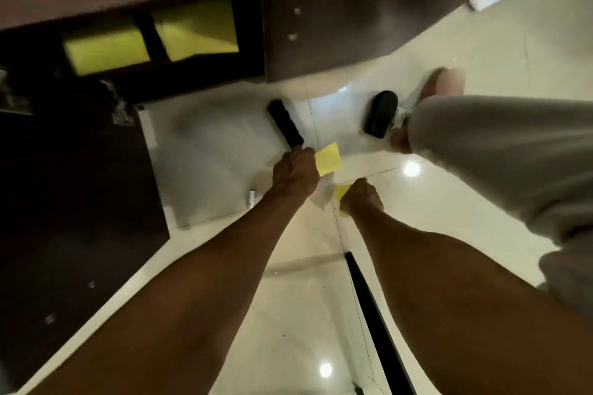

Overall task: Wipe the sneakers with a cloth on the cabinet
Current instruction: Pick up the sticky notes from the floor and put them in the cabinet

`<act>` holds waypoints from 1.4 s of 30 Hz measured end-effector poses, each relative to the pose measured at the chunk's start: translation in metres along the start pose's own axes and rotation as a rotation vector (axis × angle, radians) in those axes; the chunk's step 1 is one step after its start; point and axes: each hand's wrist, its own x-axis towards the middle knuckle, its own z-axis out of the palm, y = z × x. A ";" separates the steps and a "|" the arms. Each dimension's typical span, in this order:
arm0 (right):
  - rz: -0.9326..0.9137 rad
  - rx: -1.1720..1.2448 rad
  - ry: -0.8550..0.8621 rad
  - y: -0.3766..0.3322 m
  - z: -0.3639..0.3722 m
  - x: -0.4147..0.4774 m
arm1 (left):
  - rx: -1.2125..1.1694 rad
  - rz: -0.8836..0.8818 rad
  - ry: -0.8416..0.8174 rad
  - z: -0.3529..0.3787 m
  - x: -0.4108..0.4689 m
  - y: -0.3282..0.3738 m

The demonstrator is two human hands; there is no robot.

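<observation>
**Yellow cloth [328,159], centre of frame.** A flat yellow panel juts from the left hand [293,173]. A smaller yellow fold shows at the right hand [361,197]. Blur hides whether the two are one piece.

- **Hands:** Both are clenched. The left hand grasps the panel's edge together with the near end of a long black object [285,123], possibly a brush. The right hand is closed round the yellow fold. Something pale lies between the fists, too smeared to name.
- **Handling (judged):** The cloth looks light, soft and limp, with no risk of breakage, though it is apt to slip from a loose pinch. It is best bunched in the palm or folded over the fingertips, leaving a flat pad for wiping.
- **Sneakers:** None can be picked out with certainty.
- **Surroundings:**
  - A glossy pale tiled floor [288,314] lies beneath the hands.
  - A black sandal [380,119] sits right of centre, with a grey trouser leg [481,154] beside it.
  - The dark brown cabinet [337,26] spans the upper frame. Its open compartment at upper left holds yellow-green boxes [106,48].
</observation>
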 end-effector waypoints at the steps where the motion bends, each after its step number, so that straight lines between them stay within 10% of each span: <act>1: -0.044 0.030 -0.015 -0.008 -0.011 -0.006 | -0.064 -0.065 0.002 -0.013 -0.010 -0.005; 14: -0.570 0.680 -0.296 -0.081 -0.120 -0.155 | -0.997 -0.278 0.182 -0.133 -0.146 -0.027; 25: -0.903 0.301 0.094 -0.106 -0.164 -0.243 | -1.211 -0.111 0.356 -0.170 -0.206 0.000; 42: -0.687 0.929 -0.268 -0.218 -0.083 -0.236 | -2.058 -0.477 0.671 -0.198 -0.154 -0.075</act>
